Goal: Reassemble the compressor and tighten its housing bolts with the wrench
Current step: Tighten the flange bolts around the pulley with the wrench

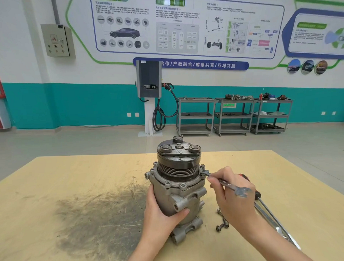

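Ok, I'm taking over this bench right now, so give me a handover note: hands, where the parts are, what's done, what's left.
Left hand grips the compressor body, steadying it upright on the table.
Right hand holds the wrench, its far end on a housing bolt at the flange's right side.
Done: the housing is together and that bolt is seated.
Left: loose bolts lie on the table right of the compressor; fit and tighten them. Other long tools lie further right.

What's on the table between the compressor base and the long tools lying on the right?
In the head view, loose bolts lie on the table between the compressor and the long tools, below the right hand.
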Demonstrator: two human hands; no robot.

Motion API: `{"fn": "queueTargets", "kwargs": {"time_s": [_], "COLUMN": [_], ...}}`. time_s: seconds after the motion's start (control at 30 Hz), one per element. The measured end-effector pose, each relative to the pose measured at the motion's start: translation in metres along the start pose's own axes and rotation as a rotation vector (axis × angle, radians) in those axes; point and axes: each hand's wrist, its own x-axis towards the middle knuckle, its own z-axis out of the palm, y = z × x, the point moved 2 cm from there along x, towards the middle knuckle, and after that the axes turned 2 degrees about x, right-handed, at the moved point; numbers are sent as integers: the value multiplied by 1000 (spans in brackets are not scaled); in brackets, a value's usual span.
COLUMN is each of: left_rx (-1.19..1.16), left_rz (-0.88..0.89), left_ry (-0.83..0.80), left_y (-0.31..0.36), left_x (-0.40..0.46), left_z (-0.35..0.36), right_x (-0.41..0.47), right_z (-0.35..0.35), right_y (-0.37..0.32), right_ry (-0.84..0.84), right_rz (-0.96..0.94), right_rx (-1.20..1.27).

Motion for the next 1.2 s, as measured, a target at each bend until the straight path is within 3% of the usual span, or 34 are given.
{"fn": "queueTargets", "kwargs": {"time_s": [0.1,0.3,0.5,0.87,1.0,1.2], "left_rx": [14,15,17,14,0,-28], "left_rz": [1,1,3,5,14,27], "left_ry": [5,1,1,1,1,-15], "left_y": [-1,-2,-5,-5,-4,-2], "left_x": [1,1,2,3,3,1], "left_z": [0,0,-1,0,0,-1], "right_x": [2,11,20,31,22,20], "right_z": [1,2,15,37,43,45], "right_y": [-1,18,47,62,63,65], "right_ry": [8,100,-100,-397,-351,-225], "right_rz": [-51,644,1052,1305,1356,1283], "right_rx": [-19,627,906,1071,1169,1205]}}
